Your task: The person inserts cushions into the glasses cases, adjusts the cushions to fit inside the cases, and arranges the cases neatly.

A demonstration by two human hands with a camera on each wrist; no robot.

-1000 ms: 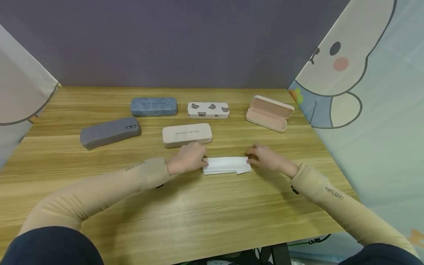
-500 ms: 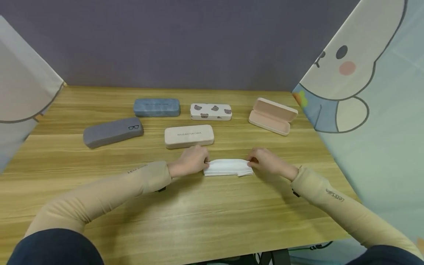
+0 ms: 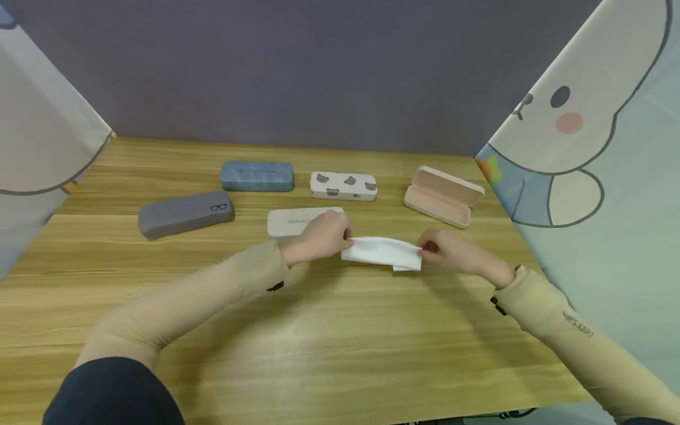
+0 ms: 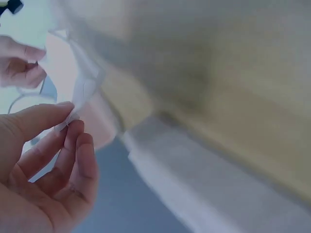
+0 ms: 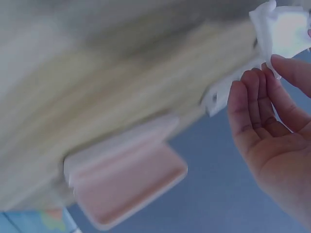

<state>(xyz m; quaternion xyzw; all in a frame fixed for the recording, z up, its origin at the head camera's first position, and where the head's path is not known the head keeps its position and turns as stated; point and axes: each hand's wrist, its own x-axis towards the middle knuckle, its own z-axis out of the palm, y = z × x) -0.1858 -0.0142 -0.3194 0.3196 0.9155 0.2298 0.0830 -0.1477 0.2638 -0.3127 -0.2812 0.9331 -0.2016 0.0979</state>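
Observation:
A folded white cloth (image 3: 381,251) stretches between both hands, raised over the wooden table. My left hand (image 3: 324,235) pinches its left end between thumb and fingers, and overlaps the lower right of a cream glasses case (image 3: 284,222) in the head view. The cloth's right end is pinched by my right hand (image 3: 451,251), in front of an open pink glasses case (image 3: 438,198). Thumb and fingertips meet on the cloth (image 4: 63,68) in the left wrist view. The right wrist view likewise shows the cloth (image 5: 289,34) between thumb and fingers.
Behind the hands lie a blue glasses case (image 3: 257,176) and a white case with bear prints (image 3: 343,186). A grey glasses case (image 3: 183,215) lies to the left. The table (image 3: 340,342) ends at a dark panel (image 3: 297,77) behind.
Both hands have lifted the white cloth off the table and moved it slightly to the right. The cases have kept their places; the head view has shifted a little.

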